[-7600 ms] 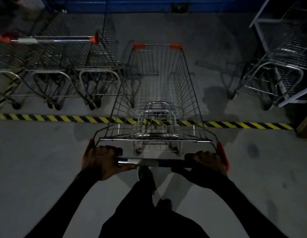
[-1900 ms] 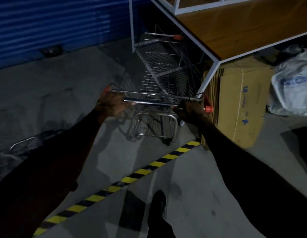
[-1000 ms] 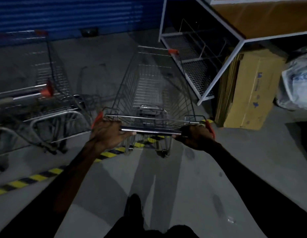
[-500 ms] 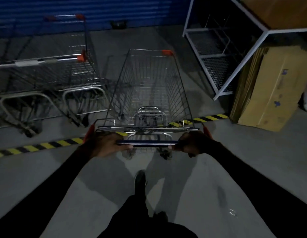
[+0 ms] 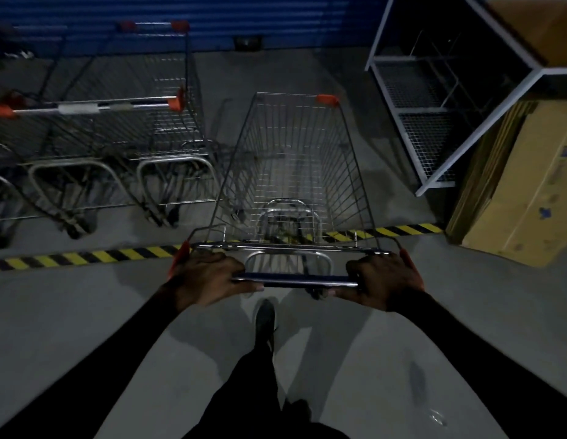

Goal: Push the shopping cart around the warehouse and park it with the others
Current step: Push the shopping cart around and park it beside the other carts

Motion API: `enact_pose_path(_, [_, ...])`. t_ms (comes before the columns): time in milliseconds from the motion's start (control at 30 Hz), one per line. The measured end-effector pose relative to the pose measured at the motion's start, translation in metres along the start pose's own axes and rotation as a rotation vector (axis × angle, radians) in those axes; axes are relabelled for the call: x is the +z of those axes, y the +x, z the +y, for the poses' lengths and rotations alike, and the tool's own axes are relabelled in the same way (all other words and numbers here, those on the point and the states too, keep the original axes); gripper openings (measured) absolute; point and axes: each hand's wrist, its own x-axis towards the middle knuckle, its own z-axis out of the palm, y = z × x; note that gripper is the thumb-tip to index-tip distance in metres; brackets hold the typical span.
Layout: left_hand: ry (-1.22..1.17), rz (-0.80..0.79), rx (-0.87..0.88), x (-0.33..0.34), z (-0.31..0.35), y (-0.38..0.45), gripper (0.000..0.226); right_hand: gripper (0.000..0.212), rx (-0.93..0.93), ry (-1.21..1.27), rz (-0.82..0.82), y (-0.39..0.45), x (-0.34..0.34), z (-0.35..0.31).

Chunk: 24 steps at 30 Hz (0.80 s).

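- Our hands, left point(image 5: 209, 280) and right point(image 5: 383, 282), grip the shopping cart point(image 5: 294, 172) handle.
- Veering left, we could clip the parked carts point(image 5: 117, 144); veering right, the metal rack point(image 5: 434, 99).

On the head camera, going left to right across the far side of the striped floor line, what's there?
Nested parked carts → the pushed shopping cart, handle held by left hand and right hand → white-framed wire rack → cardboard box.
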Motion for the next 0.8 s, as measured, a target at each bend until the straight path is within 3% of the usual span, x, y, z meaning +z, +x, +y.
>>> enact_pose_path(167, [-0.12, 0.057, 0.042, -0.018, -0.029, 0.084, 0.091, 0.092, -0.039, -0.006, 0.224, 0.075, -0.01, 0.042])
enact_pose_path(367, [-0.229, 0.116, -0.008, -0.052, -0.064, 0.198, 0.099, 0.107, 0.146, 0.028, 0.008, 0.198, -0.033, 0.088])
enact_pose_path(800, [-0.189, 0.113, 0.006, -0.14, -0.135, 0.359, 0.103, 0.102, 0.275, 0.052, 0.056, 0.385, -0.079, 0.141])
